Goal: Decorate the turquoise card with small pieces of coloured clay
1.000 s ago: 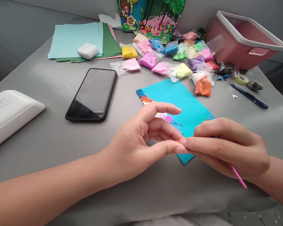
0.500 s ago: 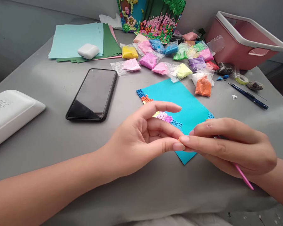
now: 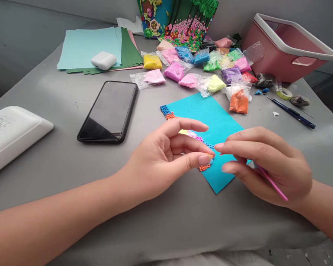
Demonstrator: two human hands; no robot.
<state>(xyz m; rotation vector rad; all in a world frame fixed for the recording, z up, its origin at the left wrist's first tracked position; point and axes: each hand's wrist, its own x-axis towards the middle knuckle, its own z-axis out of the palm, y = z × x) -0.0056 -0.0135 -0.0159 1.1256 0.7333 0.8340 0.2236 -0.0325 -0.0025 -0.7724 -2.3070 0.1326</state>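
One edge of the blue foam sheet (image 3: pixel 211 122) is filling up: small clay rings in blue, orange, yellow and pink run down its left border, while the middle of the sheet and its far side look bare, so by my reading most of the decorating is left to do. Left hand (image 3: pixel 161 159) hovers over that beaded border near the sheet's near corner, thumb and forefinger pinched on a tiny orange clay bit (image 3: pixel 211 156) — a tight grip on it. Right hand (image 3: pixel 266 162) sits over the sheet's right corner, fingers curled round a thin pink stick (image 3: pixel 272 183), tip hidden behind the fingers. More orange rings (image 3: pixel 204 168) lie on the edge just below the pinch. Beyond the sheet's far end wait the clay bags (image 3: pixel 211 66) in many colours; left of the sheet on the desk (image 3: pixel 58 159) rests a black phone (image 3: pixel 108 111).
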